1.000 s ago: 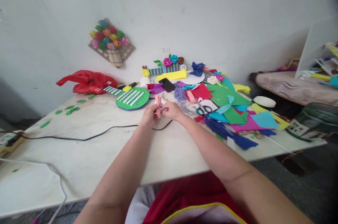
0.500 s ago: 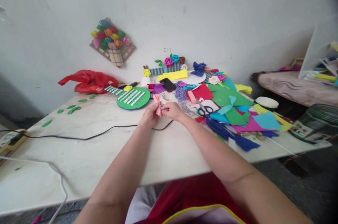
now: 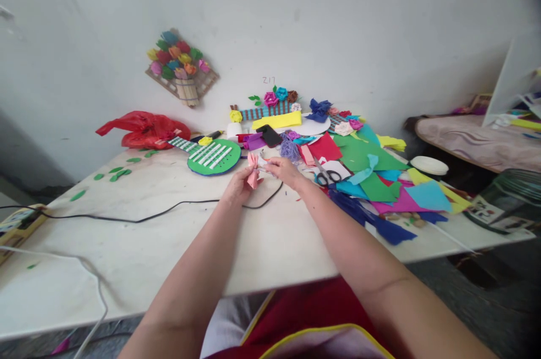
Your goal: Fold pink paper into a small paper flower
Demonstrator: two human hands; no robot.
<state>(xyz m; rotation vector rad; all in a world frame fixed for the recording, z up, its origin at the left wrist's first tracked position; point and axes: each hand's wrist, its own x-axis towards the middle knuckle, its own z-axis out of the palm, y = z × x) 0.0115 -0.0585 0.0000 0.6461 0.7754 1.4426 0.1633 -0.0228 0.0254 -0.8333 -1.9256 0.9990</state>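
Over the middle of the table, my left hand (image 3: 240, 184) is closed on a pleated pink paper piece (image 3: 252, 170), pinched narrow at its middle and fanned at both ends. Just to its right, my right hand (image 3: 284, 172) is closed in a pinch, with what looks like a thin strand of lilac yarn at its fingertips, partly hidden by the fingers. Behind that hand lies a loose bundle of lilac yarn (image 3: 289, 149). Scissors with black handles (image 3: 328, 177) rest on paper to its right. A black phone (image 3: 269, 136) is behind both hands.
A green guitar-shaped craft (image 3: 215, 157) and a red plastic bag (image 3: 147, 131) are at left. Coloured paper sheets (image 3: 363, 156) cover the right side, near a glass jar (image 3: 507, 201). A black cable (image 3: 139, 221) crosses the table and passes under my hands.
My right hand has moved slightly right, away from the pink paper piece, opening a small gap. Loose yarn strands beside my right wrist have drawn in. My left hand keeps its hold.
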